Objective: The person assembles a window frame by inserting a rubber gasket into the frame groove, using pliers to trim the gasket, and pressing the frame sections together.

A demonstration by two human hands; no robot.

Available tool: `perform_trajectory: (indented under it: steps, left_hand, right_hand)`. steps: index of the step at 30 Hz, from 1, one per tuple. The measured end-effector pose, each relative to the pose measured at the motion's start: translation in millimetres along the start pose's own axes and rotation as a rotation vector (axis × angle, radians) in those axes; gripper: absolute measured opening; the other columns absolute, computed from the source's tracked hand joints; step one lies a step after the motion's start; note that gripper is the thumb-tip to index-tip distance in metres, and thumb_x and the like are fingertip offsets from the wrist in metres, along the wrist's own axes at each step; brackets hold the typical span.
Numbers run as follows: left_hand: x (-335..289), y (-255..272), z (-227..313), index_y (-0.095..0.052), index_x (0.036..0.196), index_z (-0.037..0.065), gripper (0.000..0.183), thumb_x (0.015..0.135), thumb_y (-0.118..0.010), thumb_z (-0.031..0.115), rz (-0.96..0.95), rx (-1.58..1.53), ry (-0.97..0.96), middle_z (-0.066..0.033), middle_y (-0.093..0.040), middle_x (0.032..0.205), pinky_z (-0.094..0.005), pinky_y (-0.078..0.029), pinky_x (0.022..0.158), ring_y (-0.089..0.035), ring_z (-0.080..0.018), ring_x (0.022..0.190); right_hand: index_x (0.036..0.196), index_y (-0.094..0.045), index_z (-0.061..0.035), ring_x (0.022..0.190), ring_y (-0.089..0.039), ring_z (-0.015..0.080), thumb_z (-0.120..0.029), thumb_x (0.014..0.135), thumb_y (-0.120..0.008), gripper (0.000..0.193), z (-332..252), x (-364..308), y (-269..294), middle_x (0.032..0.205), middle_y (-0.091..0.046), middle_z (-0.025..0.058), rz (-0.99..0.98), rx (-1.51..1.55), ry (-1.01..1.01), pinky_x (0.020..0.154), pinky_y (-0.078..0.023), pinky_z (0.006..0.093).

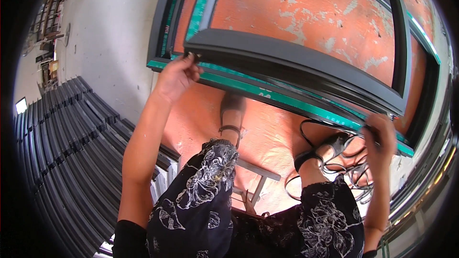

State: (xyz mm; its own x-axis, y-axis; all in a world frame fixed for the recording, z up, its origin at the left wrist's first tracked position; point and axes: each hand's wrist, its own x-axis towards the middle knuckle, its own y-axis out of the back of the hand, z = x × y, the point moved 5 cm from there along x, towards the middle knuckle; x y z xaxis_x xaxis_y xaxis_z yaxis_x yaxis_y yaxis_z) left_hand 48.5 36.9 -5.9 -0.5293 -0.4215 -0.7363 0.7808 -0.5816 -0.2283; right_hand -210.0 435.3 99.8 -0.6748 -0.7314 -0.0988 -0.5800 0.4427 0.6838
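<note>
A dark grey window sash point(296, 59) lies inside a larger frame, its near bar raised above the outer frame's green-taped edge point(267, 94). My left hand point(179, 77) is closed at the sash's near left corner, thumb and fingers pinching its dark edge. Close to the near right corner is my right hand point(381, 138), its fingers curled in round something dark that I cannot make out. Just left of that hand, a thin black strip point(306, 123) loops up from a loose tangle on the floor, around my right foot.
Long dark profiles point(71, 148) lie stacked at the left. A small stool point(258, 174) shows below my legs. More long bars point(423, 181) line the right side. Beyond the pale wall point(105, 33), cluttered shelves point(48, 9) stand at the far left. The floor point(267, 114) is worn orange.
</note>
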Motion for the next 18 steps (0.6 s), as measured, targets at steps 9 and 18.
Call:
perform_trajectory:
  steps: [9, 18]
  left_hand:
    - [19.7, 15.6, 14.3, -0.055, 0.108, 0.011, 0.025, 0.09, -0.063, 0.026, 0.061, -0.191, -0.067, -0.0069, -0.059, 0.101, -0.0377, -0.048, 0.085, -0.057, -0.0228, 0.099]
    - [19.3, 8.9, 19.8, -0.053, 0.114, 0.005, 0.029, 0.091, -0.06, 0.021, 0.134, -0.077, -0.198, -0.012, -0.061, 0.108, -0.0401, -0.048, 0.092, -0.059, -0.0266, 0.103]
  right_hand:
    - [0.096, -0.062, -0.0012, 0.076, -0.061, 0.0293, 0.009, 0.075, -0.057, 0.025, 5.2, 4.7, 30.1, 0.084, -0.061, 0.0115, -0.029, -0.653, 0.164, 0.065, -0.048, 0.0333]
    - [0.094, -0.059, -0.0008, 0.067, -0.053, 0.0335, 0.003, 0.081, -0.055, 0.015, 29.9, 7.6, 27.1, 0.075, -0.053, 0.0161, -0.141, -0.409, 0.012, 0.06, -0.042, 0.0392]
